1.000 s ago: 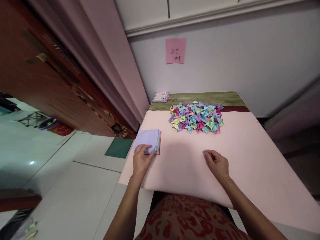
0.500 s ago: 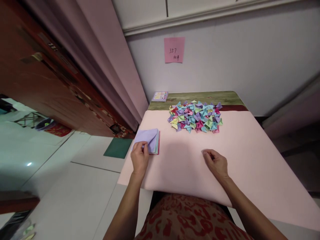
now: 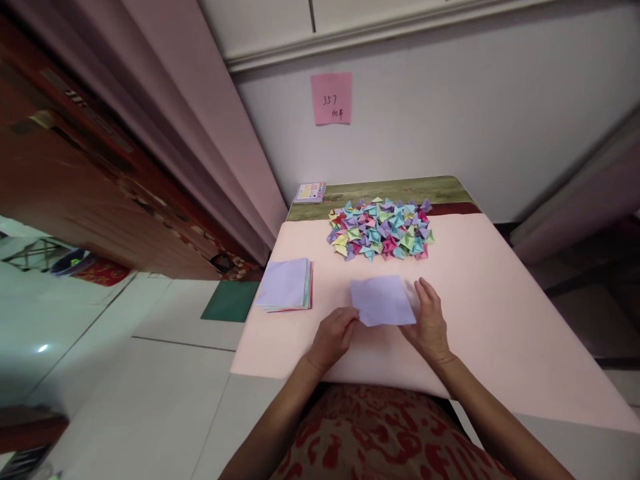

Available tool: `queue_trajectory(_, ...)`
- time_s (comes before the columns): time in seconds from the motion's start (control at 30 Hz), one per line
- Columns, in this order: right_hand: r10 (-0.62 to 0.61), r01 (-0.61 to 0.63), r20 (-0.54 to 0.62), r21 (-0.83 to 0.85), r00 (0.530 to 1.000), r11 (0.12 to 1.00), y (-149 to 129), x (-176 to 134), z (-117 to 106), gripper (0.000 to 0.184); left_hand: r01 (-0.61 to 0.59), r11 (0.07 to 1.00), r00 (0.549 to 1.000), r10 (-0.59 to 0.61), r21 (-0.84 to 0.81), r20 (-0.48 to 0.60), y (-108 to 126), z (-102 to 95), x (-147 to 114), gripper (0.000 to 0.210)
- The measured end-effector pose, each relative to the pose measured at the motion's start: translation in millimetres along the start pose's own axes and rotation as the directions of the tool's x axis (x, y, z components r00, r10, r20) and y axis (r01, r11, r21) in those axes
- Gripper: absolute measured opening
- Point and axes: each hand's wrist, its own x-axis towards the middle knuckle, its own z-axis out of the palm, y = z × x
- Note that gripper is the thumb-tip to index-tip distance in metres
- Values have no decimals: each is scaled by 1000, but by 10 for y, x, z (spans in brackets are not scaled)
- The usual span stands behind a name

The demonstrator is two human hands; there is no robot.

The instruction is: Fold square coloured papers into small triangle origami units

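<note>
Your left hand (image 3: 334, 337) pinches the purple sheet (image 3: 383, 300) by its near-left corner. Your right hand (image 3: 431, 328) is open at its right edge, thumb partly hidden under it. Sheet's over the pink cover (image 3: 490, 300), between stack (image 3: 283, 283) and right hand, in front of folded pieces (image 3: 384, 230).

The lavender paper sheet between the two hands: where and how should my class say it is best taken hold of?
Probably pinch the lavender paper sheet at its two near corners, coming from the near side. It is thin and broad, so edges suit pinching. The left hand pinches the near left corner; the right hand is at the near right one.
</note>
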Motion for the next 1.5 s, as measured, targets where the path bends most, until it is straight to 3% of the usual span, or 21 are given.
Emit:
queue_trajectory(0.13, -59, 57, 95, 23, 994, 998, 78, -35, -39, 38, 142, 989, 989, -140, -49, 52, -3, 32, -65, 19)
queue_trajectory(0.2, -39, 37, 95, 28, 995, 999, 114, -28, 1, 20, 257, 966, 966, -256, -33, 26, -8, 72, -59, 17)
queue_trajectory(0.3, 50, -52, 122, 8, 991, 999, 130, 5, 107, 18, 355, 934, 921, -340, 46, -191, -2, 185, -18, 28)
queue_trajectory(0.37, 107, -106, 152, -15, 983, 994, 114, 24, 174, 20, 286, 946, 925, -231, 153, -300, 18, 285, 9, 41)
queue_trajectory(0.4, 133, -130, 162, -31, 978, 991, 102, 31, 199, 21, 212, 954, 946, -146, 214, -288, 32, 338, 19, 42)
queue_trajectory(0.47, 183, -173, 165, -72, 969, 982, 75, 49, 224, 29, 46, 953, 989, -1, 301, -148, 64, 441, 31, 36)
queue_trajectory(0.57, 242, -218, 195, -136, 950, 966, 46, 126, 201, 49, -13, 936, 998, -9, 351, 60, 102, 562, 40, 27)
queue_trajectory(0.67, 310, -259, 323, -190, 894, 947, 24, 307, 151, 48, 40, 926, 989, -89, 375, 115, 112, 618, 48, 28)
queue_trajectory(0.77, 391, -282, 479, -284, 786, 916, -20, 541, 124, 50, 50, 929, 987, -101, 366, 122, 102, 622, 46, 29)
queue_trajectory(0.9, 489, -300, 570, -397, 660, 867, -70, 721, 124, 45, 53, 943, 990, -91, 329, 103, 70, 605, 2, 29)
queue_trajectory(0.97, 480, -340, 603, -340, 637, 877, -55, 710, 124, 33, 49, 952, 995, -74, 302, 70, 49, 603, -24, 29)
queue_trajectory(1.07, 481, -475, 581, -178, 656, 862, 1, 592, 136, 24, 39, 952, 999, -38, 302, -10, 29, 618, -19, 37)
queue_trajectory(1.13, 533, -622, 562, -41, 632, 782, 27, 478, 159, 22, 11, 946, 1000, -5, 324, -16, 33, 640, 23, 42)
queue_trajectory(1.23, 575, -782, 597, 148, 559, 606, 22, 301, 181, 29, -28, 941, 999, 17, 338, 36, 56, 670, 106, 27)
queue_trajectory(1.33, 549, -813, 613, 313, 568, 491, 8, 159, 117, 42, 4, 949, 998, -24, 315, 58, 71, 674, 147, 14)
queue_trajectory(1.43, 421, -719, 607, 408, 674, 563, 24, 88, -36, 48, 97, 965, 993, -111, 243, 44, 75, 657, 147, 13)
queue_trajectory(1.5, 304, -668, 657, 417, 690, 616, 38, 83, -134, 43, 160, 967, 985, -171, 199, 37, 81, 648, 159, 11)
